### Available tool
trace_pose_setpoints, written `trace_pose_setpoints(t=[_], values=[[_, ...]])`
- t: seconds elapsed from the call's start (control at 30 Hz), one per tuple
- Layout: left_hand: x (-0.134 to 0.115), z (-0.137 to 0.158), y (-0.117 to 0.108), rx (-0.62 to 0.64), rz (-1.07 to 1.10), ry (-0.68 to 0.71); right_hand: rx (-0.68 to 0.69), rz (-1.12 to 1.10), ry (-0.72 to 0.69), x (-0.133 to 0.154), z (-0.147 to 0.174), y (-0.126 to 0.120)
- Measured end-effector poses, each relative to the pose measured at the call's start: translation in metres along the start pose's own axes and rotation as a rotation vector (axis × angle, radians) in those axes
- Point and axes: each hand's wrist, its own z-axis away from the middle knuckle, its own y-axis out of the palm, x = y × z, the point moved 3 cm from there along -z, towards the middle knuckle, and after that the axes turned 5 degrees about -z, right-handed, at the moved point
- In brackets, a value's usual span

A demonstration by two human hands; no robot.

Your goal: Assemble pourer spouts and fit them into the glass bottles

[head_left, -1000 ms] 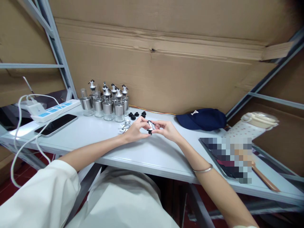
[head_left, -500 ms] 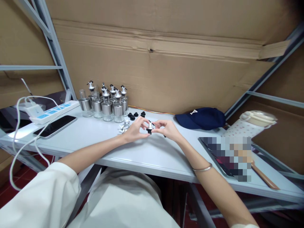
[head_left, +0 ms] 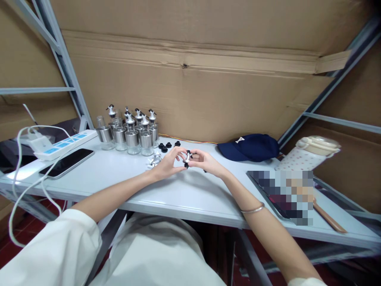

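Note:
Between my two hands, above the middle of the table, is a bottle pourer spout (head_left: 187, 159), silver with a black lever on top and a black ribbed stopper below. My left hand (head_left: 170, 163) pinches it from the left, and my right hand (head_left: 204, 162) grips it from the right with thumb and fingers. Just beyond my left hand lie several black stoppers (head_left: 164, 149). Silver spout parts (head_left: 154, 160) are heaped beside my left wrist. Glass bottles with steel bands (head_left: 132, 139) stand in a group at the back left, several topped with pourer spouts.
A phone (head_left: 68, 162) and a white power strip (head_left: 67, 143) with a looped cable lie at the left. A navy cap (head_left: 251, 147) rests at the back right, near a dotted tumbler (head_left: 306, 155). A pixelated flat item and a brown handle (head_left: 330, 216) occupy the right side.
The pourer spout has tilted slightly between my fingers, its black lever turning. Both hands stay closed around it. The whole view has shifted a little.

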Motion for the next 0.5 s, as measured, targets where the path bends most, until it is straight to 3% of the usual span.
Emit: trace_pose_setpoints(t=[0.13,0.2,0.3,0.4,0.5], values=[[-0.004,-0.007,-0.016,0.087,-0.210,0.109,-0.037,-0.004,-0.047,0.000,-0.002,0.001],[-0.003,-0.014,-0.035,0.027,-0.338,0.107,-0.097,0.015,-0.100,0.002,-0.003,-0.001],[0.006,-0.024,-0.079,-0.283,-0.476,-0.006,-0.206,0.052,-0.169,0.007,-0.003,-0.006],[0.030,-0.023,-0.130,-0.655,-0.565,-0.260,-0.318,0.069,-0.218,0.011,-0.003,-0.013],[0.061,-0.009,-0.174,-0.875,-0.621,-0.470,-0.425,0.092,-0.250,0.011,-0.003,-0.020]])
